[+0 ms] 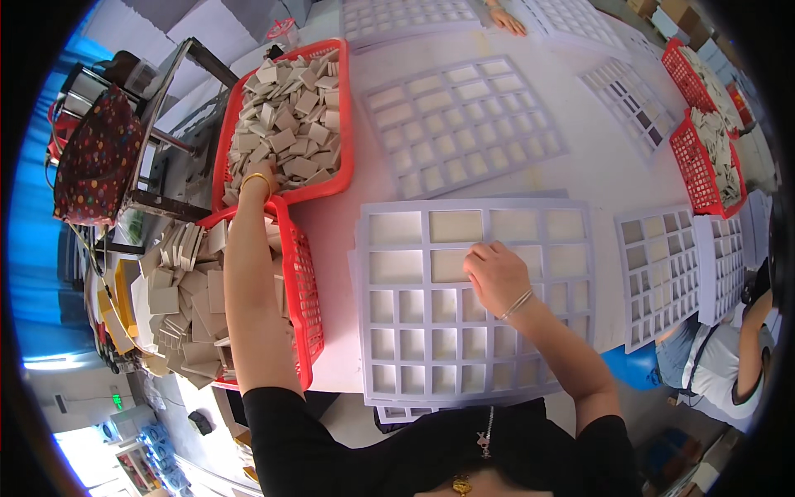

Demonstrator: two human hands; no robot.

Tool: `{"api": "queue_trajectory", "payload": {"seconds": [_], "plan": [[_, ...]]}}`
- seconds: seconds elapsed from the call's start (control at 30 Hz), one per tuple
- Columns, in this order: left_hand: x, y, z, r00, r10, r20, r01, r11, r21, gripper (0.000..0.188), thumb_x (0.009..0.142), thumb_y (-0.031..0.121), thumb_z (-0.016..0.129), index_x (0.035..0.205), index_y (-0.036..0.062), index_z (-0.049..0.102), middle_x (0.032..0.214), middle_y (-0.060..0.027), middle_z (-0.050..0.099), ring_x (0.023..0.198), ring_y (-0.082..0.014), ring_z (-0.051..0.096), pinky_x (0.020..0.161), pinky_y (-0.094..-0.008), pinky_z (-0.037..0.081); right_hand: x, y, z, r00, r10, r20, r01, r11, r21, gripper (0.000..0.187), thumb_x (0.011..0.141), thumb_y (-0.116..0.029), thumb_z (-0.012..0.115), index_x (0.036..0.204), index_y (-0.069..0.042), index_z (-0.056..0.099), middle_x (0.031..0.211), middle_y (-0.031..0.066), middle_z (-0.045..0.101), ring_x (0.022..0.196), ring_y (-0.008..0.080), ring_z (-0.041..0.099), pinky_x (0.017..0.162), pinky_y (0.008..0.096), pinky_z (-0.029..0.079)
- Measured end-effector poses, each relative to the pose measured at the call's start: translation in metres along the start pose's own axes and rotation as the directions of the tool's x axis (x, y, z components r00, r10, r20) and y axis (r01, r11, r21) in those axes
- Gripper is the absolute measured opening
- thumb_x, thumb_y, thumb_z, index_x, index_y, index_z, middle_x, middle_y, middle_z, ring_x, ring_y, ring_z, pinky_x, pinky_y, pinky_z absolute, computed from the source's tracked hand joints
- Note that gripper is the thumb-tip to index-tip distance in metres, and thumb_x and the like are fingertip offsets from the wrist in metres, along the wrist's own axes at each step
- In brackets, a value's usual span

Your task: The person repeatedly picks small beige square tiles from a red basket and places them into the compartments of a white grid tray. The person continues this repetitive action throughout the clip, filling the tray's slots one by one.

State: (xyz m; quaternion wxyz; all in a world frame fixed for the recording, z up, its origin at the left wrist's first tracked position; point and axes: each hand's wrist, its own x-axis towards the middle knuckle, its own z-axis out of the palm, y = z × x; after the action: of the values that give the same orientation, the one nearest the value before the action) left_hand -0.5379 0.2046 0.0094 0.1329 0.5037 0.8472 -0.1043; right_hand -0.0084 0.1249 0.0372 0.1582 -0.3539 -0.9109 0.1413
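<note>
My left hand (260, 172) reaches into the far red basket (346, 124), among a heap of small flat beige tiles (286, 137). Its fingers are mostly hidden there. My right hand (495, 275) rests on a white grid tray (484, 205) in front of me, fingers curled together over the second row. What they may hold is hidden under them. Two of the tray's larger compartments, one in the top row and one beside my right fingers, look beige: a beige piece (455, 226) fills the upper one. The other compartments look paler.
A nearer red basket (308, 306) holds larger beige tiles (195, 290). More grid trays (464, 124) lie beyond and a tray stack (658, 269) sits to the right. Red baskets (689, 166) stand far right. Another person's hand (507, 20) is at the far edge; a person (729, 364) sits right.
</note>
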Motion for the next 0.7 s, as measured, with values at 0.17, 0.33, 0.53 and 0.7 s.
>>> {"api": "queue_trajectory", "payload": {"seconds": [0.17,0.33,0.53,0.7], "plan": [[-0.02,-0.011,-0.014,0.977,-0.106,-0.184,-0.011,0.839,-0.543,0.053,0.074,0.011,0.071,0.125,0.0103,0.054,0.108,-0.0166,0.064,0.096,-0.0331,0.064,0.085,-0.0409,0.053,-0.002,0.003,-0.001,1.0,-0.022,0.015,0.022,1.0,-0.009,0.015,0.066,-0.003,0.066,0.077,-0.009,0.059,0.089,0.0017,0.058,0.084,0.022,0.057,0.068,0.0346,0.049],[-0.043,-0.013,-0.037,0.994,-0.083,-0.069,-0.072,-0.04,-0.997,0.034,0.087,0.009,0.061,0.12,0.0059,0.054,0.105,-0.0055,0.061,0.1,-0.0225,0.061,0.085,-0.0397,0.056,0.0,0.004,0.002,0.999,-0.03,0.044,0.03,0.999,-0.012,0.012,0.068,-0.005,0.066,0.077,-0.01,0.059,0.087,0.0017,0.058,0.084,0.0219,0.057,0.067,0.0354,0.048],[-0.101,0.058,-0.051,0.972,0.194,-0.135,-0.039,-0.432,-0.901,0.032,0.088,0.01,0.061,0.118,0.0055,0.054,0.114,-0.0058,0.058,0.103,-0.0232,0.058,0.094,-0.0427,0.051,0.0,0.014,-0.006,0.998,-0.015,0.059,0.009,0.994,0.106,0.015,0.076,-0.009,0.064,0.091,-0.011,0.06,0.095,0.0043,0.06,0.081,0.0239,0.058,0.068,0.0368,0.049],[-0.184,0.145,-0.039,0.812,0.568,-0.132,0.169,-0.446,-0.879,0.035,0.089,0.014,0.062,0.12,0.0023,0.052,0.115,-0.0088,0.06,0.103,-0.021,0.06,0.09,-0.037,0.054,0.03,-0.021,-0.055,0.955,0.075,-0.288,0.069,0.885,0.46,0.035,0.079,-0.012,0.069,0.112,-0.009,0.058,0.096,0.0064,0.06,0.08,0.0185,0.06,0.069,0.0302,0.049]]}}
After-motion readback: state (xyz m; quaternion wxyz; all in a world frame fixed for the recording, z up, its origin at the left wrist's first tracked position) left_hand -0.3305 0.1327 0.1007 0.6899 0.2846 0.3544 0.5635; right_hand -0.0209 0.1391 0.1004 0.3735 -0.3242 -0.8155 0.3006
